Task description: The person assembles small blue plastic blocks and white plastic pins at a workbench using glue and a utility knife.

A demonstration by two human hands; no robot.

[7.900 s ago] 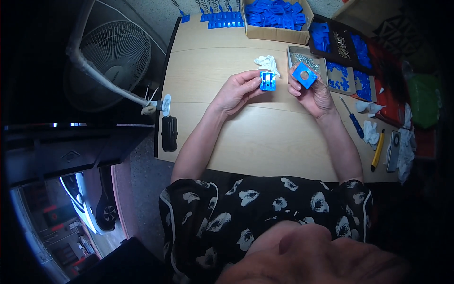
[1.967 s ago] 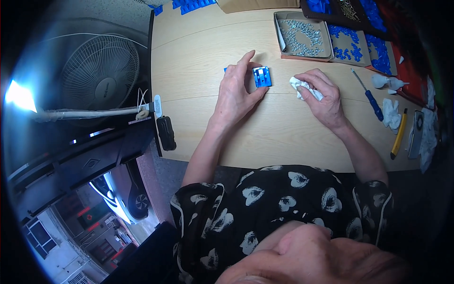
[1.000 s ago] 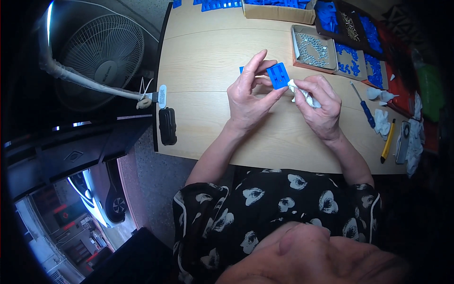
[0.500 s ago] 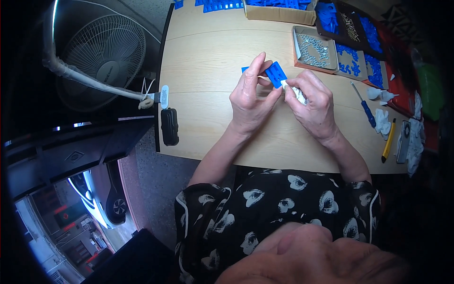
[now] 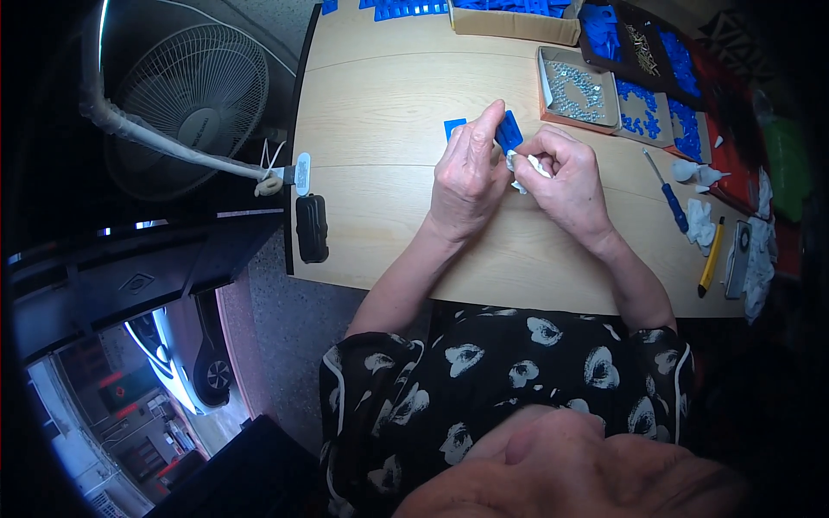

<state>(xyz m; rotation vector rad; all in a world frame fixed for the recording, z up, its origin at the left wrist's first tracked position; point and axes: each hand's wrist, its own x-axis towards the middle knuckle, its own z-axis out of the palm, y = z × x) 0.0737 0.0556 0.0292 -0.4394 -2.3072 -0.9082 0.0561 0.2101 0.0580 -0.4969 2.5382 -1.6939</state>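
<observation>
Over the middle of the table, my left hand (image 5: 467, 177) is closed on a flat blue plastic piece (image 5: 509, 131) with slots in it, its near end hidden by my fingers. My right hand (image 5: 566, 180) pinches a crumpled white tissue (image 5: 521, 166) and presses it against the near end of that piece. Just beyond my left hand a second blue plastic piece (image 5: 455, 128) shows in part; whether it lies on the table or touches my fingers I cannot tell.
Right of my hands lie a blue screwdriver (image 5: 671, 203), a yellow cutter knife (image 5: 711, 259) and crumpled white tissues (image 5: 700, 224). Beyond them stand a box of small metal parts (image 5: 577, 91) and a cardboard box of blue pieces (image 5: 518, 26). A black case (image 5: 312, 229) lies at the left edge.
My left hand has turned, its back now more toward me, and the blue piece has tipped more upright. My right hand has shifted slightly left with the tissue.
</observation>
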